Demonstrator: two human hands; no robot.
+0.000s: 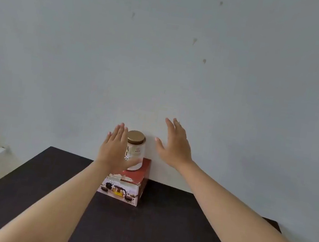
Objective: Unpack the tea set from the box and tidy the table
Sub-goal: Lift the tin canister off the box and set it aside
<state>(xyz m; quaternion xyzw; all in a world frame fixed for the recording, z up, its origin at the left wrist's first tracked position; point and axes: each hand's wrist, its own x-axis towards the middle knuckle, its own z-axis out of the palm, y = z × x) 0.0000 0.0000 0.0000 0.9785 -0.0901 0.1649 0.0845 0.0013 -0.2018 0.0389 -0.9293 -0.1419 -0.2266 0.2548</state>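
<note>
dark table (159, 233), box (124, 187) shut, jar (135, 150) on top; left hand (112, 151), right hand (175, 145) spread wide, empty; unpacking not started.

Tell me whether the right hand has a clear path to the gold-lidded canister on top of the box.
Probably yes. The right hand is open beside the canister, with only bare wall showing between them. The left hand covers the canister's other side, so the right side looks free.
</note>
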